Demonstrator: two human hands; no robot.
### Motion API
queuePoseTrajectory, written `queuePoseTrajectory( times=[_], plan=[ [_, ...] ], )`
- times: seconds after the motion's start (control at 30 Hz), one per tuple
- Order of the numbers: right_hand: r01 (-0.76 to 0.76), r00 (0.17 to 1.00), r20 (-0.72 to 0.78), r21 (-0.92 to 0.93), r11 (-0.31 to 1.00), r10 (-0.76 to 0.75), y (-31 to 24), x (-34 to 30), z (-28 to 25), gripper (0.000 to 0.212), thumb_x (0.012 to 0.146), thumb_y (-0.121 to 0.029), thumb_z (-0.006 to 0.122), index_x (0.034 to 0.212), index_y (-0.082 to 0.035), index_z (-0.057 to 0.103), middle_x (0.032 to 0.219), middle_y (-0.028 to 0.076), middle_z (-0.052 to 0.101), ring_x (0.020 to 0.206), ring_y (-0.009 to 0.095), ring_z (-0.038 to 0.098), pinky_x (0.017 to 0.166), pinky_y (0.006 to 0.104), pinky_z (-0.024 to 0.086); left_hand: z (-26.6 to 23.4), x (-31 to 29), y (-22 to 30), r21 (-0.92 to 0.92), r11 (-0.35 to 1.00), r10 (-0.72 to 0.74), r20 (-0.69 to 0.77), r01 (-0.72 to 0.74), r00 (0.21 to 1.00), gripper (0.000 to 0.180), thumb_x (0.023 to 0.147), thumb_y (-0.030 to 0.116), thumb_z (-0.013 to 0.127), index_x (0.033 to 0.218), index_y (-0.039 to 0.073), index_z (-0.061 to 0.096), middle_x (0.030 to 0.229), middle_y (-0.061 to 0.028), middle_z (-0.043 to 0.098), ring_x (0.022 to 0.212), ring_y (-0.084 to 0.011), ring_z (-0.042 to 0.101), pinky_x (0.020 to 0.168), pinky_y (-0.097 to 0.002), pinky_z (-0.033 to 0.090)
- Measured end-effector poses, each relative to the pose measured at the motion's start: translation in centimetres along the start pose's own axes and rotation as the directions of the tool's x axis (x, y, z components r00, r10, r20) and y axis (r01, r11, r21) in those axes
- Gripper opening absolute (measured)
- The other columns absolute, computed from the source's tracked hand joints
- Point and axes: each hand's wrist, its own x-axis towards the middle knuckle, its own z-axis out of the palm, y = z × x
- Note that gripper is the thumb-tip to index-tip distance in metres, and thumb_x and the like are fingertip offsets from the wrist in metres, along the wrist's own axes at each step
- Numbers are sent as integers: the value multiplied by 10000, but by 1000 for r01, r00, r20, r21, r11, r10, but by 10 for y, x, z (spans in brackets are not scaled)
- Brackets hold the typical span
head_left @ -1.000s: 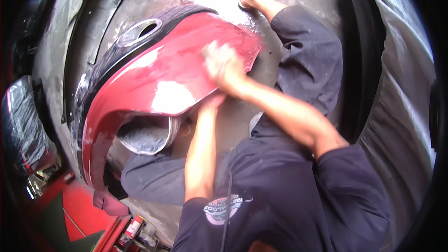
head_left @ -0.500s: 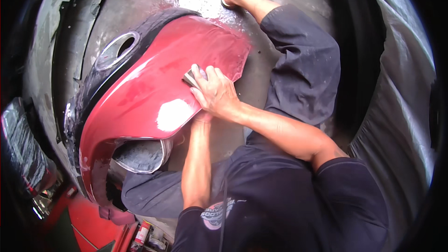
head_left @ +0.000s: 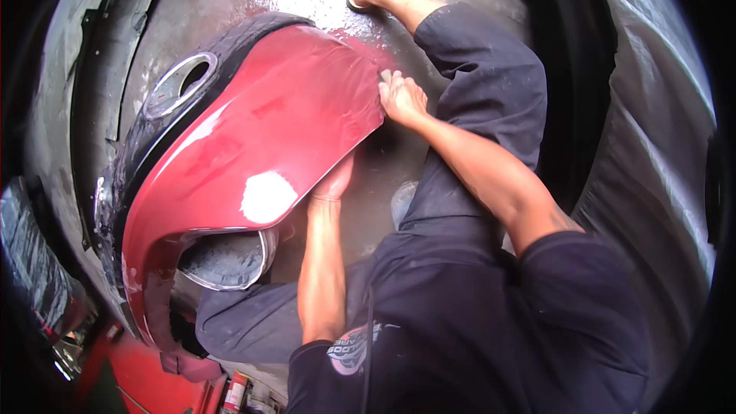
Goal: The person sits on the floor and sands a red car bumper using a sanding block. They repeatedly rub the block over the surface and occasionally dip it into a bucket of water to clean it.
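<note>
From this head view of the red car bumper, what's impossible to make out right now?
- Left hand, head view: its fingers go under the edge of the glossy red car bumper panel, so its grip is hidden.
- Right hand: its fingertips curl over the panel's end; anything held there is too small to tell.
- Bumper's lower end: lost in the dark fisheye rim.
</note>
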Motion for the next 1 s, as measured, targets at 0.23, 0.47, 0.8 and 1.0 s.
queuePoseTrajectory(
  times=[0.23,0.47,0.8,1.0],
  plan=[
    [325,944,6,157,933,-330,-57,-105,-40,528,1032,-422,580,1352,-4,545,1099,319,633,989,505,682,885,588,538,-22,-3,10,220,972,77,45,-85,996,519,1084,324,556,1505,28,496,1551,-170,522,1464,-368,441,1274,-571,320],
    [-244,961,-119,52,968,249,4,54,28,517,1036,-483,538,1296,-42,614,1172,288,698,1081,495,683,967,577,538,5,3,-12,164,983,86,-40,-79,995,533,1088,355,540,1509,33,488,1547,-166,517,1463,-367,433,1269,-565,321],
    [-195,977,92,7,981,194,-12,26,12,526,1048,-431,532,1399,-42,583,1157,288,706,1073,484,697,961,565,544,-4,-3,-1,112,990,94,-60,-87,994,514,1076,308,574,1498,21,508,1546,-170,531,1458,-370,450,1265,-571,339],
    [190,975,88,153,970,-205,-47,-85,-25,595,1044,-444,564,1477,-37,519,1209,324,632,1112,525,653,972,592,515,-24,-6,9,150,983,104,24,-106,994,479,1067,258,598,1482,32,521,1517,-141,550,1428,-322,475,1254,-510,367]
  ],
)
